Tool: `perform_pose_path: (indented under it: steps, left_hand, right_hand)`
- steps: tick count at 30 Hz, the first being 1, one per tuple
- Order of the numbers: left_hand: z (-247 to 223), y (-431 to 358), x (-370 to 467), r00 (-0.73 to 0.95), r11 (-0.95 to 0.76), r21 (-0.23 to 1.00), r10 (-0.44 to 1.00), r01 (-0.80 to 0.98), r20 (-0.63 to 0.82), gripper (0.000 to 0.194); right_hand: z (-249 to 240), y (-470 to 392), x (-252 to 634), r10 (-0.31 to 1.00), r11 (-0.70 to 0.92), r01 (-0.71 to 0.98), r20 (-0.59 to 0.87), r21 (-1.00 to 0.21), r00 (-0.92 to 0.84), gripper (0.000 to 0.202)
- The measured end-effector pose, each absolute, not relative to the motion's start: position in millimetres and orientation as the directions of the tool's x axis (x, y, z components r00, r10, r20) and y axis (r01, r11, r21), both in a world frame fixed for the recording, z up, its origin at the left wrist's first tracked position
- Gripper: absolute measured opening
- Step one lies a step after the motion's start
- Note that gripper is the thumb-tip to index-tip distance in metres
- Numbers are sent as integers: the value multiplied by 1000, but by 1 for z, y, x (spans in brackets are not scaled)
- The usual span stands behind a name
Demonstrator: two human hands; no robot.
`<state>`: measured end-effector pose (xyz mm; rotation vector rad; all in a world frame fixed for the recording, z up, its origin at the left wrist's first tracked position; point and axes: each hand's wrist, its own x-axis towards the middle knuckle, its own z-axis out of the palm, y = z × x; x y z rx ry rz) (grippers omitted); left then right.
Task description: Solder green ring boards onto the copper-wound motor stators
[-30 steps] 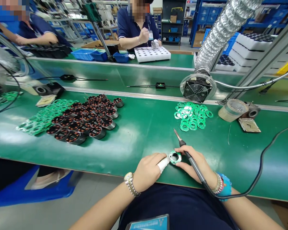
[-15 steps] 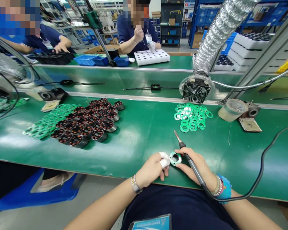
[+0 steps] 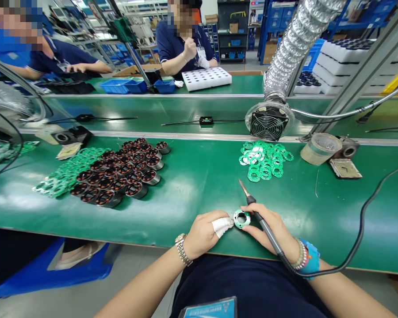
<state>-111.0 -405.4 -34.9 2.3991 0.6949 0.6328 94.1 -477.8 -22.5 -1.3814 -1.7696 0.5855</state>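
Apparently partway, my right fingers (image 3: 256, 233) pinch one green-and-white ring (image 3: 236, 219) alongside a black-handled soldering iron (image 3: 268, 231), left fingers (image 3: 220, 226) bunched, hold unclear, loose flat green rings (image 3: 267, 162) untouched.

Left forearm (image 3: 142, 285) angled up from lower left, back of left hand (image 3: 202, 234) turned up, fingers (image 3: 220, 224) bent, bunched, pointed right, partly wrapped in white. Right forearm (image 3: 351, 287) brought in from lower right; right hand (image 3: 277, 229) pinched, index finger (image 3: 257, 208) and thumb (image 3: 257, 235) opposed. Both hands held close together, ahead of torso (image 3: 252, 287).
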Motion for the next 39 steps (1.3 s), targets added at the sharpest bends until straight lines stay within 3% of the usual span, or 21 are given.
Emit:
perform_pose_path:
  steps: [5,11,15,18,21,23,26,28,30,35,39]
  left_hand:
    - [-33,-412,-101,706,-638,669,668,380,236,12]
    - [-35,-431,-76,339,-261,832,936,489,95,14]
    - [-40,-448,-81,395,-467,701,875,539,280,8]
    - [-45,-458,-92,548,-688,470,725,553,416,29]
    - [-42,-459,-99,636,-760,286,646,583,421,40]
    - [-34,-455,-101,669,-760,318,650,567,361,39]
    - [-21,-444,-102,719,-731,533,631,426,291,31]
    - [-17,-437,-103,717,-712,601,626,363,307,27]
    - [-20,-431,-105,689,-750,518,628,412,362,25]
    - [-29,-416,-104,754,-884,100,444,456,484,19]
    - [-23,-405,-103,819,-942,-30,275,335,503,19]
  right_hand:
    - [-21,-477,93,948,295,582,307,-758,-80,34]
    - [-27,-482,85,924,326,619,380,-715,-48,31]
    - [-30,-484,81,913,341,633,406,-695,-46,30]
    - [-31,-485,80,913,349,621,404,-702,-56,30]
    - [-31,-484,80,910,356,612,411,-706,-56,31]
    - [-30,-482,82,914,358,598,401,-718,-65,32]
    - [-27,-479,91,937,339,548,328,-765,-121,35]
    - [-24,-479,97,950,311,527,269,-791,-157,38]
    - [-21,-479,102,954,300,534,257,-790,-156,42]
    - [-20,-481,100,908,409,578,375,-706,-184,37]
    - [-19,-479,98,895,431,601,404,-673,-190,34]
